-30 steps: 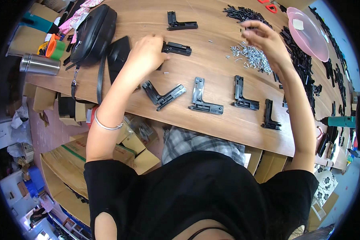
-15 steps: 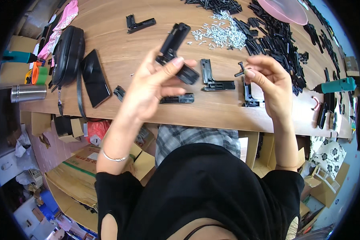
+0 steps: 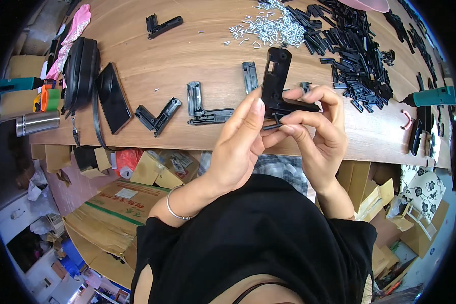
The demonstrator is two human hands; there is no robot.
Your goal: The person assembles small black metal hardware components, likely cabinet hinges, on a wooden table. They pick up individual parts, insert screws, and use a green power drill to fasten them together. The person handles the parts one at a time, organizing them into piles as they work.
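The left hand (image 3: 240, 147) is curled around the lower corner of a black L-shaped bracket (image 3: 277, 83), its thumb pressed against the bracket's upright arm. The bracket stands above the desk (image 3: 197, 50) edge, between both hands, one arm pointing up and the other running right. The right hand (image 3: 316, 126) pinches a small black pin (image 3: 271, 125) under the bracket's corner, its fingers also closed over the horizontal arm.

Half a second ago the hands were apart: the left alone held the bracket tilted, and the right held a small part off to the side. Now they have met, and the bracket is turned upright.

On the desk to the left lie a black pouch (image 3: 80, 71), a phone (image 3: 113, 97) and more brackets (image 3: 158, 115); behind the hands, a heap of silver screws (image 3: 273, 28); to the right, a pile of black parts (image 3: 354, 45).
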